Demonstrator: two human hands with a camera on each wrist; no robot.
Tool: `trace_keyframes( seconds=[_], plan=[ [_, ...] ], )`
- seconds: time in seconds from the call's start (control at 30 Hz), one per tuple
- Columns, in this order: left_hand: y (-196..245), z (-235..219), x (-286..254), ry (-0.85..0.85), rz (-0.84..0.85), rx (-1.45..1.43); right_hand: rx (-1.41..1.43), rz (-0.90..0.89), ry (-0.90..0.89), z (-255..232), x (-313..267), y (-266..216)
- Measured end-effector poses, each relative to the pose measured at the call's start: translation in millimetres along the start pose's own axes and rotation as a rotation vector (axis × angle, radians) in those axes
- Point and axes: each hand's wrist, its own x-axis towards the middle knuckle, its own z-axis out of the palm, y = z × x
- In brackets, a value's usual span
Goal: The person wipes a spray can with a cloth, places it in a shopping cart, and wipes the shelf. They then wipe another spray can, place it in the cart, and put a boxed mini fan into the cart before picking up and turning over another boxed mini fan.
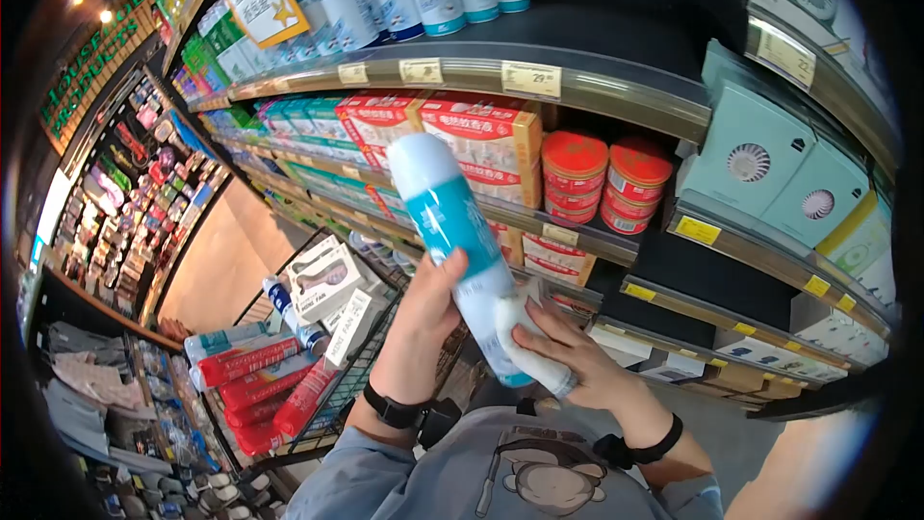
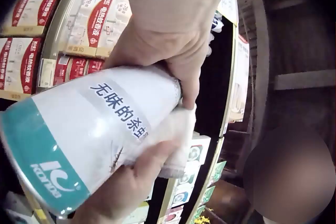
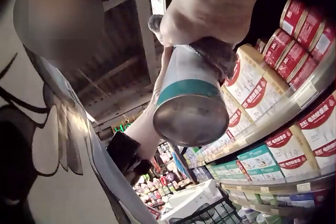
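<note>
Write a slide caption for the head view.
Left hand holds a spray can while right hand wipes it with a cloth.

Spray can (image 1: 452, 231) before shelf (image 1: 539, 87)

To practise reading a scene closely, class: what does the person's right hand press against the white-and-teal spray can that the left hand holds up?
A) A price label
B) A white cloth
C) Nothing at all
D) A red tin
B: the right hand presses a white cloth against the lower part of the spray can, which the left hand grips round its middle in front of the shelves.
</note>
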Motion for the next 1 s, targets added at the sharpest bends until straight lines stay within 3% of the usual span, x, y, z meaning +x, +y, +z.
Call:
trace_keyframes(
  seconds=[0.1, 0.17, 0.23, 0.3, 0.33, 0.4, 0.43, 0.5, 0.57, 0.63, 0.7, 0.77, 0.8, 0.83, 0.9, 0.97, 1.0],
  plan=[
    [1, -29, 8, 0.381, 0.072, -0.018, 0.235, 0.045, 0.07, 1, -19, 16],
    [4, -40, 11, 0.531, 0.052, -0.21, 0.707, 0.505, 0.272, 3, -34, 23],
    [7, -40, 9, 0.614, 0.034, -0.406, 0.837, 0.418, 0.499, 0, -32, 24],
    [7, -39, 5, 0.63, 0.001, -0.516, 0.792, 0.3, 0.677, 3, -18, 13],
    [6, -38, 3, 0.641, -0.037, -0.625, 0.792, 0.301, 0.676, 4, -11, 9],
    [0, -32, 0, 0.658, -0.056, -0.656, -0.037, -0.031, 0.57, 6, 1, 2],
    [-2, -30, -2, 0.673, -0.073, -0.686, -0.124, -0.168, 0.428, 1, 8, -7],
    [-3, -27, -6, 0.651, -0.077, -0.681, -0.197, -0.093, 0.319, 22, 12, -5],
    [0, -24, -11, 0.63, -0.065, -0.68, -0.218, -0.12, 0.326, 22, 11, -3],
    [4, -22, -19, 0.695, 0.05, -0.603, -0.337, -0.093, 0.219, 16, 6, 0],
    [3, -30, -28, 0.725, 0.069, -0.559, -0.325, -0.072, 0.177, 13, 1, 10],
    [-6, -44, -33, 0.72, 0.27, -0.355, -0.071, 0.101, 0.2, 19, -7, 31],
    [-5, -47, -38, 0.697, 0.291, -0.319, 0.065, 0.339, 0.372, 27, -11, 38],
    [-4, -48, -43, 0.71, 0.304, -0.318, 0.379, 0.492, 0.4, 25, -12, 40],
    [-8, -47, -48, 0.66, 0.363, -0.108, 0.516, 0.55, 0.583, 17, 2, 18],
    [-17, -34, -51, 0.637, 0.398, 0.068, 0.391, 0.276, 0.615, 20, 19, 7],
    [-25, -28, -58, 0.58, 0.356, 0.177, 0.22, 0.074, 0.522, 14, 33, -7]
  ],
)
